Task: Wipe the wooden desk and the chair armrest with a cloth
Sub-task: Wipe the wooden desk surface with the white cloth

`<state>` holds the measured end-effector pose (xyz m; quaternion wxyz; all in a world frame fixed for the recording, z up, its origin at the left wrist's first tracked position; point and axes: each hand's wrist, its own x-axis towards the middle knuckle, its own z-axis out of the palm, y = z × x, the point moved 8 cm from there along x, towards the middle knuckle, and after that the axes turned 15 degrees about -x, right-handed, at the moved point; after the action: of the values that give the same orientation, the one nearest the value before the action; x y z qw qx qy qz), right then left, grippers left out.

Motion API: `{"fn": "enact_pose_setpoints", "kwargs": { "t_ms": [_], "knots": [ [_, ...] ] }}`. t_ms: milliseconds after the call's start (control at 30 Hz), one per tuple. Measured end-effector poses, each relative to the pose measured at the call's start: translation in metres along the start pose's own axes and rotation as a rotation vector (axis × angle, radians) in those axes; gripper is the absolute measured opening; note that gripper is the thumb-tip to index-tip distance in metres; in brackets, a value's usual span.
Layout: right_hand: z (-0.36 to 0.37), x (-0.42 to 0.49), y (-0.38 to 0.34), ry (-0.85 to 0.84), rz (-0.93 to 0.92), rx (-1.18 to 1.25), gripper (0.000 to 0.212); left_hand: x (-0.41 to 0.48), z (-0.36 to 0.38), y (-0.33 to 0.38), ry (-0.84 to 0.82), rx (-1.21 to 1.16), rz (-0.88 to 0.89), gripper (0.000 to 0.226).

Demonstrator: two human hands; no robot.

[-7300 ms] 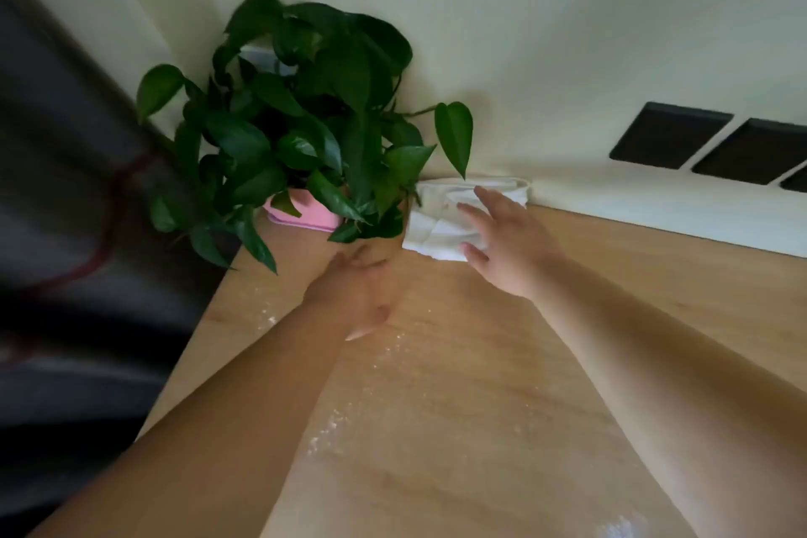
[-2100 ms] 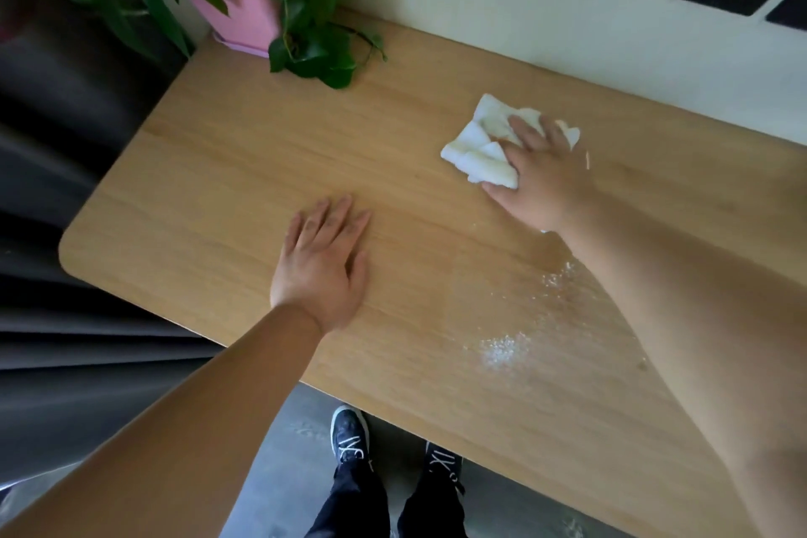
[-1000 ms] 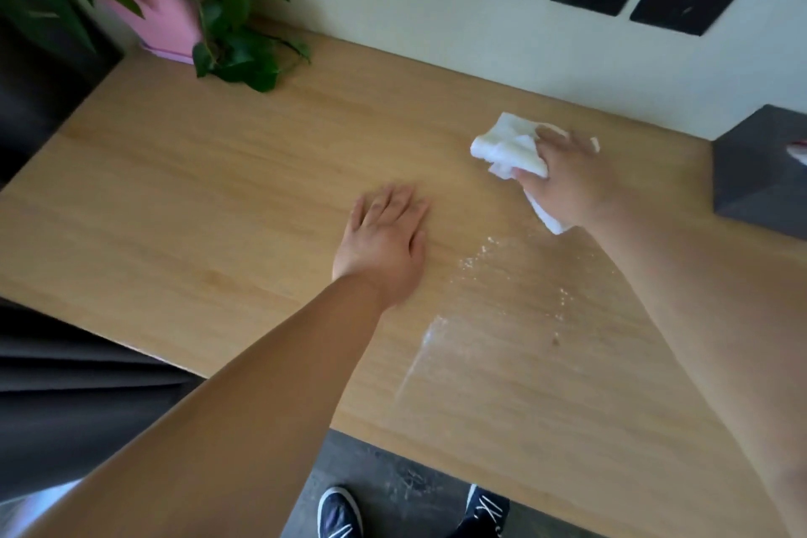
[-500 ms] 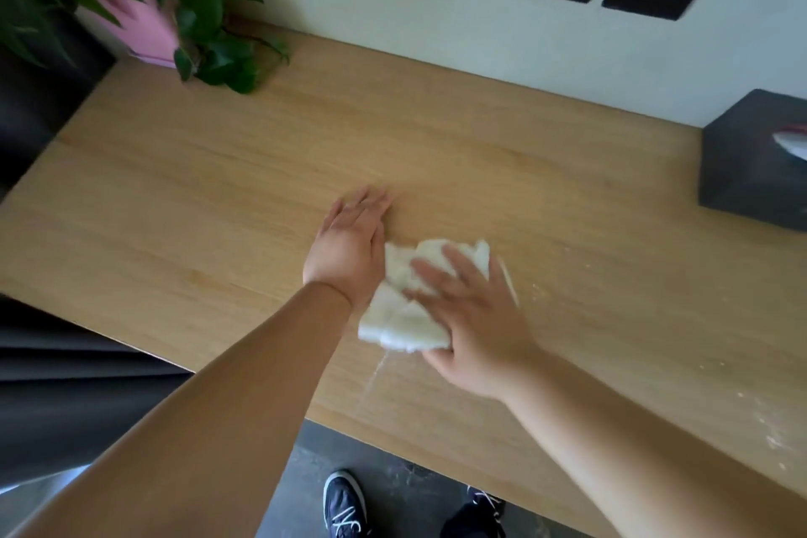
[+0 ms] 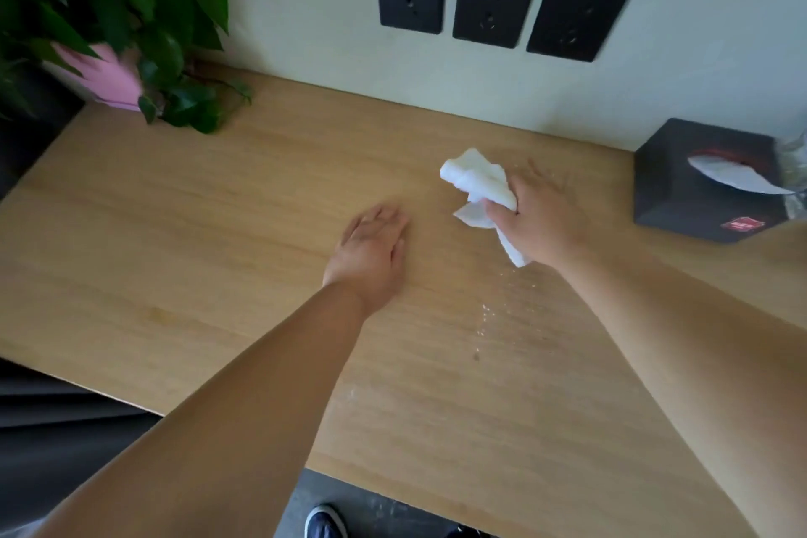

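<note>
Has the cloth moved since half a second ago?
Yes. The cloth, gripped by the right hand, went right and toward the wall: away from the left hand, nearer the tissue box.

Soft, rather dim light: the plant point(image 5: 109, 4) and the lower left corner sink near black, while the white cloth point(image 5: 478, 183) is the brightest patch, its folds almost washed out. A faint sheen lies on the surface point(image 5: 196, 232) toward the near right. Motion blur smears the pink pot point(image 5: 105, 79), the wall sockets point(image 5: 495, 4) and the fingers point(image 5: 539, 183) of the right hand point(image 5: 541, 223); the wide lens bows the surface's edges.
</note>
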<state>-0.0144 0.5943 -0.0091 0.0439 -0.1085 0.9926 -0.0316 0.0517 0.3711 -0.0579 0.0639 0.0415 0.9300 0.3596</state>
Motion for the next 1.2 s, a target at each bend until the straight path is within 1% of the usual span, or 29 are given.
{"fn": "enact_pose_setpoints", "kwargs": {
  "t_ms": [67, 100, 133, 167, 267, 367, 400, 500, 533, 600, 633, 700, 767, 833, 900, 933, 967, 1000, 1067, 1100, 1133, 1200],
  "knots": [
    [0.037, 0.014, 0.014, -0.171, -0.038, -0.261, 0.065, 0.005, 0.012, -0.002, 0.007, 0.089, -0.001, 0.054],
    [0.054, 0.017, 0.016, -0.214, -0.052, -0.315, 0.077, 0.006, 0.014, -0.004, 0.031, 0.124, 0.0, 0.056],
    [0.065, 0.018, 0.016, -0.215, -0.06, -0.32, 0.085, 0.005, 0.014, -0.005, 0.052, 0.144, 0.004, 0.059],
    [0.07, 0.018, 0.013, -0.193, -0.064, -0.297, 0.088, 0.005, 0.014, -0.006, 0.065, 0.156, 0.01, 0.062],
    [0.064, 0.009, 0.003, -0.086, -0.101, -0.242, 0.081, 0.004, 0.014, -0.007, 0.079, 0.172, 0.034, 0.065],
    [0.061, -0.041, -0.025, 0.023, -0.268, -0.18, 0.073, 0.004, 0.012, -0.005, 0.085, 0.164, 0.047, 0.065],
    [0.064, -0.069, -0.038, 0.041, -0.329, -0.15, 0.07, 0.004, 0.013, -0.004, 0.082, 0.163, 0.054, 0.064],
    [0.078, -0.162, -0.074, 0.022, -0.489, -0.037, 0.066, -0.001, 0.011, 0.001, 0.089, 0.132, 0.082, 0.061],
    [0.08, -0.187, -0.082, 0.021, -0.533, 0.011, 0.062, -0.004, 0.01, 0.003, 0.087, 0.118, 0.077, 0.06],
    [0.074, -0.217, -0.09, 0.039, -0.587, 0.094, 0.046, -0.012, 0.013, 0.008, 0.052, 0.102, 0.053, 0.063],
    [0.066, -0.217, -0.088, 0.044, -0.577, 0.144, 0.038, -0.018, 0.016, 0.011, 0.03, 0.096, 0.041, 0.065],
    [0.041, -0.196, -0.076, 0.028, -0.473, 0.307, 0.03, -0.026, 0.025, 0.02, -0.023, 0.086, 0.035, 0.067],
    [0.011, -0.16, -0.044, 0.052, -0.251, 0.412, 0.029, -0.027, 0.039, 0.031, -0.091, 0.098, 0.042, 0.071],
    [-0.01, -0.121, 0.006, 0.077, -0.009, 0.359, 0.036, -0.018, 0.048, 0.045, -0.097, 0.087, 0.051, 0.074],
    [-0.023, -0.084, 0.05, 0.093, 0.099, 0.257, 0.036, -0.003, 0.055, 0.057, -0.071, 0.072, 0.056, 0.068],
    [-0.026, -0.065, 0.066, 0.099, 0.095, 0.218, 0.03, 0.006, 0.06, 0.062, -0.071, 0.078, 0.046, 0.067],
    [-0.024, -0.046, 0.078, 0.099, 0.048, 0.174, 0.029, 0.013, 0.067, 0.065, -0.081, 0.09, 0.038, 0.067],
    [-0.015, -0.03, 0.086, 0.049, -0.018, 0.107, 0.04, 0.019, 0.074, 0.067, -0.091, 0.112, 0.035, 0.067],
    [0.017, -0.01, 0.104, -0.132, -0.091, -0.066, 0.081, 0.024, 0.085, 0.069, -0.085, 0.172, 0.06, 0.066],
    [0.031, -0.006, 0.11, -0.179, -0.106, -0.155, 0.09, 0.024, 0.087, 0.07, -0.064, 0.194, 0.08, 0.065],
    [0.042, -0.005, 0.113, -0.19, -0.123, -0.222, 0.093, 0.022, 0.087, 0.071, -0.039, 0.205, 0.095, 0.063],
    [0.055, -0.006, 0.114, -0.167, -0.131, -0.274, 0.093, 0.021, 0.087, 0.071, -0.011, 0.219, 0.11, 0.061]
  ]
}}
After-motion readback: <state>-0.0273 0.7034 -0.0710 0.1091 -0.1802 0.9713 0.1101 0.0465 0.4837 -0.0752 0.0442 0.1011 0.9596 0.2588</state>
